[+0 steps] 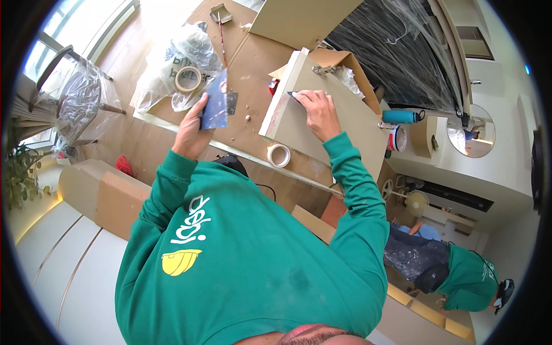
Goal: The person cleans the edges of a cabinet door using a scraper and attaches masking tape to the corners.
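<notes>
My left hand (191,131) is closed around the lower edge of a flat blue plate (215,104), smeared in places, which looks like a filler spreader. My right hand (322,114) pinches a small dark-tipped tool (292,95), perhaps a narrow putty knife; its handle is hidden in the fingers. That tip rests at the left edge of a beige panel (351,129), where whitish filler and reddish marks show along the edge. A metal hinge (323,70) sits near the panel's far end. Below the panel's near corner lies a roll of masking tape (279,155).
Cardboard (253,75) covers the worktable. Another tape roll (188,79) lies on a plastic bag (198,49), near a thin brush (222,37). A blue bottle (401,117) and white tub (397,138) stand right. Another person (460,279) works at lower right. A plastic-wrapped chair (80,100) is left.
</notes>
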### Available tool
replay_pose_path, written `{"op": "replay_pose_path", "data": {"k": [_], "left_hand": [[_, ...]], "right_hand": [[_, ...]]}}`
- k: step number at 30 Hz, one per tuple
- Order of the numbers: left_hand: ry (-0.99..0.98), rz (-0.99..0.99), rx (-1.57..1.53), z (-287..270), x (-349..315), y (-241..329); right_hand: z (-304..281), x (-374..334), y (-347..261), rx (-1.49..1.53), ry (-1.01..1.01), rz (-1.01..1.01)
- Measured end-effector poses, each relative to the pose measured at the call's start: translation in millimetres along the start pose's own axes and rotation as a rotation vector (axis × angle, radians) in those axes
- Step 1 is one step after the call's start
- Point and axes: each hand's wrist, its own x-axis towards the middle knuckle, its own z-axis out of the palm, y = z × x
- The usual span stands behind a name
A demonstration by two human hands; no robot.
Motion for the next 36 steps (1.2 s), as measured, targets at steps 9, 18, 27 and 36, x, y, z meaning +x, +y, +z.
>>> {"op": "replay_pose_path", "data": {"k": [9,18,27,36], "left_hand": [[0.082,-0.146,-0.113,-103,-4,10],[-0.141,-0.479,-0.237,-73,6,-50],[-0.311,-0.556,-0.106,-54,30,-74],[-0.332,-0.603,-0.124,-46,45,-83]], "right_hand": [[8,-8,-19,-0.018,-0.066,-0.058],[-4,-8,-27,-0.013,-0.051,-0.099],[13,-12,-26,-0.026,-0.053,-0.127],[12,-1,-18,-0.066,-0.025,-0.096]]}}
